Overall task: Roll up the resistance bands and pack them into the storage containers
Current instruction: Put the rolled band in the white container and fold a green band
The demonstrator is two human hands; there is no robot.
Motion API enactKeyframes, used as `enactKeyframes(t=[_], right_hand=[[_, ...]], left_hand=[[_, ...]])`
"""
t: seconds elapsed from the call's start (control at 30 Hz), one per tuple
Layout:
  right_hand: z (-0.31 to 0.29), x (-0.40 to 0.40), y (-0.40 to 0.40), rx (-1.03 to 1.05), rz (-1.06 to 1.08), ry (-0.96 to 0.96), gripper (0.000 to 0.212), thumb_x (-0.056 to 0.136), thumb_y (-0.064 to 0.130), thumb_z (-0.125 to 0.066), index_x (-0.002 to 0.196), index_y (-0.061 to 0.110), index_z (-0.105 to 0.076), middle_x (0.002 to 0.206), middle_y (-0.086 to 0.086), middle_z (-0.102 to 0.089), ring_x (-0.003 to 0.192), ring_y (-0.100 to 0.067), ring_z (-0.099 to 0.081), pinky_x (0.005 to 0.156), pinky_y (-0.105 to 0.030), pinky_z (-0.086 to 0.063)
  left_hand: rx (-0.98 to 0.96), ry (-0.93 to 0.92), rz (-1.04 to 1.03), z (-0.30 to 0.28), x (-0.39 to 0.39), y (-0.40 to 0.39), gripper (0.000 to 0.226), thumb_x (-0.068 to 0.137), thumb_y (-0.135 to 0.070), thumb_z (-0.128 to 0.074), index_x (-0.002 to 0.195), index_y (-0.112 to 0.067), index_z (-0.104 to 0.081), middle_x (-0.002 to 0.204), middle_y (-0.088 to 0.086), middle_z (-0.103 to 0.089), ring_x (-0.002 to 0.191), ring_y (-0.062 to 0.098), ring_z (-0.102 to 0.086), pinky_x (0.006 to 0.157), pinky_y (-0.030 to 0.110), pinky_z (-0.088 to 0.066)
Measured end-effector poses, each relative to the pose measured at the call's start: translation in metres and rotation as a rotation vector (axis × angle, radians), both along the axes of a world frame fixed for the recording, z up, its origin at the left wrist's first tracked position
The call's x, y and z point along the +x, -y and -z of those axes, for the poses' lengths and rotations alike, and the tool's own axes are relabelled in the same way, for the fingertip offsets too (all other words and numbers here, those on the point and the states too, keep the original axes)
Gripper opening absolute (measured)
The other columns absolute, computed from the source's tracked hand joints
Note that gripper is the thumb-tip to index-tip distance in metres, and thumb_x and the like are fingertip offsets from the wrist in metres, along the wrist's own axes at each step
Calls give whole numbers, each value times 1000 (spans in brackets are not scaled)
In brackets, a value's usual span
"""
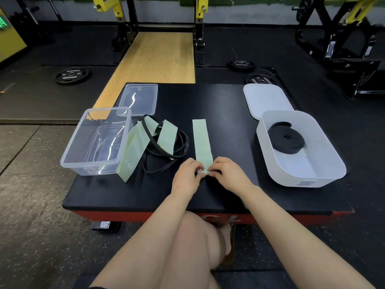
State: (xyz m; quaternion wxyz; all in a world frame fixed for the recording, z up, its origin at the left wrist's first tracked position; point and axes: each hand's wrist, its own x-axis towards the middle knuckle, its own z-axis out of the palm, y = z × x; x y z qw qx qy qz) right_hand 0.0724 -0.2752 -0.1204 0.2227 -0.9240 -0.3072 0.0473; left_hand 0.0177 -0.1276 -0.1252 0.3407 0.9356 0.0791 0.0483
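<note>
From the head view, both hands are down at the near end of the flat green band (pixel 201 140), which lies straight out across the black table (pixel 218 105). The left hand (pixel 186 176) and the right hand (pixel 228 174) each pinch the small starting roll (pixel 203 172), fingers curled onto it from either side, so both grips are clamped on the band's rolled end. Only a turn or two is wound; nearly the whole strip is still flat.

This band looks thin, soft and light, likely a bit tacky. It should roll easily but spring loose if let go, so hold it at both edges of the roll and keep it tight and square.

To the left a tangle waits: more green band (pixel 135 147) crossed with a thin black loop band (pixel 166 152). Beside it stands the clear container (pixel 68 161), nothing inside, its clear lid (pixel 143 88) behind. Over on the right, the white container (pixel 333 163) already holds a coiled black band (pixel 285 137), its white lid (pixel 264 97) lying behind it.
</note>
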Motion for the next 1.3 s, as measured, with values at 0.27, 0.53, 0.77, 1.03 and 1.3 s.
enactKeyframes(t=[0.27, 0.53, 0.77, 1.03, 1.3], right_hand=[[-5, 3, -3, -28, 68, -11, 25, 93, 29, -58, 112, 17, -68, 103, 2, -63, 98, -17, -58, 81, -28, -46], [8, -10, 2, 52, 46, 161, 18, 91, 23, -60, 103, 11, -69, 103, 1, -63, 97, -18, -57, 71, -26, -44], [2, 5, -3, 10, 38, 69, 22, 93, 23, -57, 108, 11, -69, 105, 0, -62, 99, -19, -57, 77, -24, -42], [-7, 21, -6, -40, 21, -64, 24, 93, 25, -58, 111, 14, -70, 105, 4, -56, 98, -17, -56, 84, -27, -45], [-1, 6, -5, 39, 79, 75, 21, 94, 23, -56, 108, 12, -68, 106, 1, -62, 97, -20, -59, 75, -31, -47]], left_hand=[[24, -73, -19, -4, 7, 2, 7, 89, -15, -61, 88, -9, -64, 97, 1, -56, 89, 19, -56, 81, 31, -46], [-117, -112, -50, -6, 16, -1, 8, 87, -14, -64, 86, -5, -66, 95, -1, -50, 87, 16, -52, 78, 25, -42], [-96, -73, -81, -1, 17, 1, 12, 91, -16, -59, 98, -10, -66, 104, 1, -51, 94, 17, -56, 83, 27, -46], [81, -14, 6, -2, 15, -1, 17, 87, -19, -64, 102, -12, -62, 104, -3, -52, 94, 14, -53, 79, 29, -47], [-66, -77, -90, -4, 25, -1, 14, 88, -11, -62, 101, -7, -66, 107, 3, -56, 96, 19, -57, 82, 24, -43]])
